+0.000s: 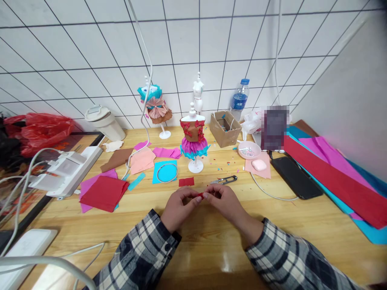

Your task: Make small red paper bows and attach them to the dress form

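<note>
Fingertips of my left hand (182, 204) and my right hand (223, 200) meet over the near table, both pinching one small red piece of crepe paper (200, 195). Most of that piece is covered by the fingers. Just beyond lies a flat red strip (186, 182), and to its right a pair of thread snips (224, 180). Behind these stands a small dress-form mannequin (193, 133) in a brown top with red bows and a purple and turquoise skirt. A ring (167, 173) rests on a blue paper square (155, 178) to the left.
Red sheets (104, 193) and other coloured papers lie left; long rolls (332, 179) lie right. A phone (298, 177), pink dish (249, 150), cardboard box (226, 131) and water bottle (240, 98) stand or lie right of centre. A power strip (75, 173) and cables occupy the left.
</note>
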### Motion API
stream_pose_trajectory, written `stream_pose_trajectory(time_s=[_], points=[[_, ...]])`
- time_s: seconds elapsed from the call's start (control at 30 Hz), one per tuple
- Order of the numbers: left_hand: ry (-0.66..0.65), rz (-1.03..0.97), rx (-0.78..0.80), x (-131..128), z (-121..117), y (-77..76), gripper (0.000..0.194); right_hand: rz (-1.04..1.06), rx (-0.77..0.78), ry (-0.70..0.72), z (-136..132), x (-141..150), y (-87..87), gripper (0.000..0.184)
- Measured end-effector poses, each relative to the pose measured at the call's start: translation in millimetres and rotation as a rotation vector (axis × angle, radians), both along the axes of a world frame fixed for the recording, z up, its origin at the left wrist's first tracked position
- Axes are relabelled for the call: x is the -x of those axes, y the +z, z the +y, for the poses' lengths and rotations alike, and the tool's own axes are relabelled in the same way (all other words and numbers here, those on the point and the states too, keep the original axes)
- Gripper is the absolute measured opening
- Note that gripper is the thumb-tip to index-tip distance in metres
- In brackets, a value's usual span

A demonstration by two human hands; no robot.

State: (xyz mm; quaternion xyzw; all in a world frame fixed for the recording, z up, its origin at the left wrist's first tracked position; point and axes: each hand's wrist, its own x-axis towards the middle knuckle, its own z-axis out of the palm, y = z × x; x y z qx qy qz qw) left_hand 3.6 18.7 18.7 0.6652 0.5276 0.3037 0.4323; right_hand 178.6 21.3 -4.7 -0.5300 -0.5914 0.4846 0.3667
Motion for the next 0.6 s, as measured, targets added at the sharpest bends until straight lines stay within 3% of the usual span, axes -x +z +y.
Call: stream_pose_trajectory(time_s=[0.17,0.33,0.6], points=[[0.041,0.006,-0.042,1.2,1.1,-3.3,0.018,-0.044,-0.019,0.009,-1.2,0.6,2.7,0.013],[0.133,-0.086,0.001,2.6,2.5,-7.2,0.021,0.083,0.04,-0.041,-3.5,4.8,3.2,0.02],[0.188,-0.072,-0.135,-2.2,-0.7,-8.1,0.018,0.209,0.173,-0.145,-4.8,13.5,-2.5,0.024]])
